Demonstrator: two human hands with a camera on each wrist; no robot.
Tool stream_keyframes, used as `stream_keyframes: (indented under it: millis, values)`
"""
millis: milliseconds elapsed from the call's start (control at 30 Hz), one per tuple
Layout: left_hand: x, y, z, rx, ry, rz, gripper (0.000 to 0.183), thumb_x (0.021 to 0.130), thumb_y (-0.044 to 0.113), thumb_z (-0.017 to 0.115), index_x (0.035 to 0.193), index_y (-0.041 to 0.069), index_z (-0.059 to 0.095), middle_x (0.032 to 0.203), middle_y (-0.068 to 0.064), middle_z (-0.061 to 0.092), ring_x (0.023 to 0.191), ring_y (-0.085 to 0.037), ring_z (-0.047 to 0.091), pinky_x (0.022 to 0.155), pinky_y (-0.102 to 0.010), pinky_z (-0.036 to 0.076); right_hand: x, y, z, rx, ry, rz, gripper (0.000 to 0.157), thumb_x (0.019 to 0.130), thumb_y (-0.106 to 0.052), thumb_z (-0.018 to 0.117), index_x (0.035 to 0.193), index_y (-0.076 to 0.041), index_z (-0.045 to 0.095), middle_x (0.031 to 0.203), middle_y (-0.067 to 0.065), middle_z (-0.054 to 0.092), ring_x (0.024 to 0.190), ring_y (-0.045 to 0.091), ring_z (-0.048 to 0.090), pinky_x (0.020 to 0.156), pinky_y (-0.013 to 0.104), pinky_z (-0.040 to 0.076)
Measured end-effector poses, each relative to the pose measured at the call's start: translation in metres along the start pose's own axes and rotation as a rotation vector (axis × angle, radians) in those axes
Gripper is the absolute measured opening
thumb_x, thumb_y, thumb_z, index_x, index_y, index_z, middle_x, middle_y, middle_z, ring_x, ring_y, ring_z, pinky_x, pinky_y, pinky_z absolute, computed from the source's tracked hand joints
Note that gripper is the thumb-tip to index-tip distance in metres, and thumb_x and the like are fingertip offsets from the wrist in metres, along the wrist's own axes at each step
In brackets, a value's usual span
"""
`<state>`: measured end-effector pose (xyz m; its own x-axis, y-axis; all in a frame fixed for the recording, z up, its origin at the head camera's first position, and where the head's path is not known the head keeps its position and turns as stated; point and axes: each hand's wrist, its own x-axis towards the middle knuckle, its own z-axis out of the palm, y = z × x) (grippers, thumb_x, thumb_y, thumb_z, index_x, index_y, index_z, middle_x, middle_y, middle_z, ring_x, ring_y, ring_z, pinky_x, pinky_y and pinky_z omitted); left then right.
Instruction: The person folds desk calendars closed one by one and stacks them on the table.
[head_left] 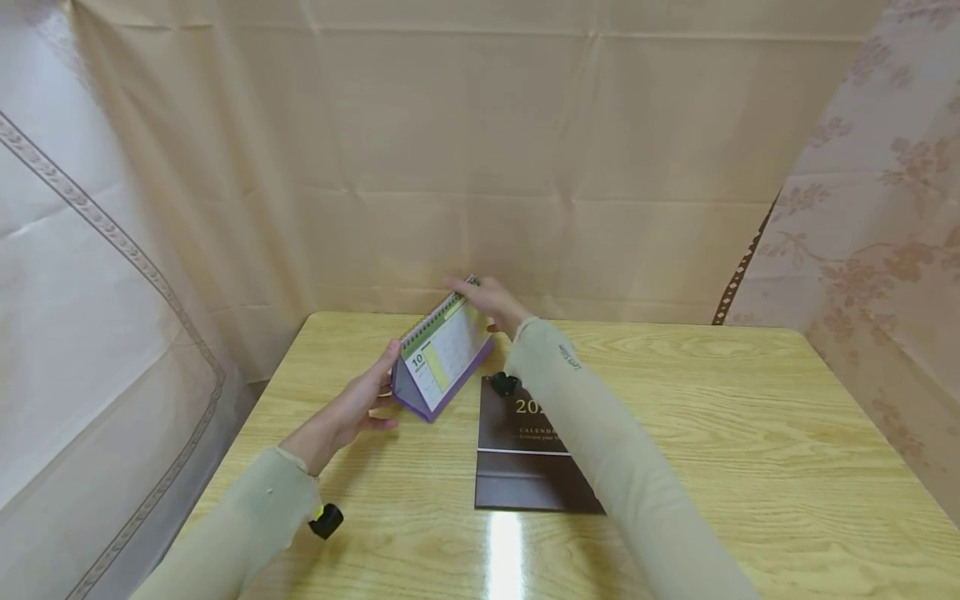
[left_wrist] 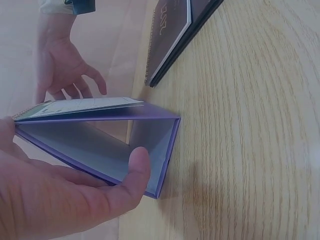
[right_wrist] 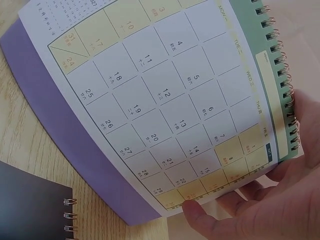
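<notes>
2 hands (head_left: 363, 404) (head_left: 492, 301) hold 1 purple calendar (head_left: 444, 360) — 1 brown calendar (head_left: 517, 467); nearby.

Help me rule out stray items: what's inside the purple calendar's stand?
In the purple calendar, pale inner walls show, with no loose item visible. The left hand covers part of the interior; what lies behind it is hidden.

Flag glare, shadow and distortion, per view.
Head: bright glare streak on the table, just below the dark calendar; left wrist: soft shadow beside the purple calendar; right wrist: that calendar's lower edge bows, probably lens distortion, though printed dates stay legible.
</notes>
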<state>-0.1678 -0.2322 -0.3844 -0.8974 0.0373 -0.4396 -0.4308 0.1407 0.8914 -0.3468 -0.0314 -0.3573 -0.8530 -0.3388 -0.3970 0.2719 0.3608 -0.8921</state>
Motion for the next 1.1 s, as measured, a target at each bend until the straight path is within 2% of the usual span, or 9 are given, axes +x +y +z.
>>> stream_keyframes:
  millis: [200,400,600,1100]
  values:
    - [-0.001,-0.001,0.000,-0.010,0.001,0.021,0.100,0.090,0.085,0.032,0.150,0.007,0.045,0.154,-0.021,0.041,0.139,-0.039,0.039,0.101,-0.056,0.042,0.002,0.001,0.000,-0.003,-0.003,0.004,0.108,0.084,-0.069,0.070,0.161,-0.010,0.023,0.164,0.012,0.025,0.145,0.034,0.031,0.111,0.064,0.032]
    - [-0.006,-0.004,-0.005,-0.009,0.008,0.033,0.096,0.094,0.080,0.030,0.158,0.009,0.033,0.165,-0.022,0.019,0.149,-0.046,0.019,0.110,-0.064,0.033,0.007,0.003,0.006,0.000,-0.048,-0.010,0.093,0.083,-0.069,0.070,0.151,-0.012,0.042,0.156,0.011,0.037,0.141,0.035,0.036,0.110,0.066,0.033]
    - [-0.007,-0.004,-0.005,0.003,0.014,0.051,0.096,0.094,0.081,0.030,0.161,0.012,0.027,0.167,-0.023,0.003,0.150,-0.050,0.007,0.111,-0.065,0.031,0.004,0.000,0.007,-0.009,-0.047,-0.017,0.099,0.083,-0.068,0.070,0.156,-0.012,0.035,0.160,0.011,0.033,0.144,0.036,0.033,0.109,0.066,0.033]
    - [0.005,0.000,0.002,0.027,0.049,0.059,0.097,0.093,0.082,0.033,0.163,0.015,0.024,0.169,-0.017,-0.006,0.151,-0.049,-0.002,0.113,-0.063,0.029,0.003,0.001,-0.006,-0.019,-0.020,-0.024,0.078,0.084,-0.068,0.070,0.140,-0.016,0.051,0.156,0.009,0.038,0.143,0.037,0.033,0.108,0.068,0.032]
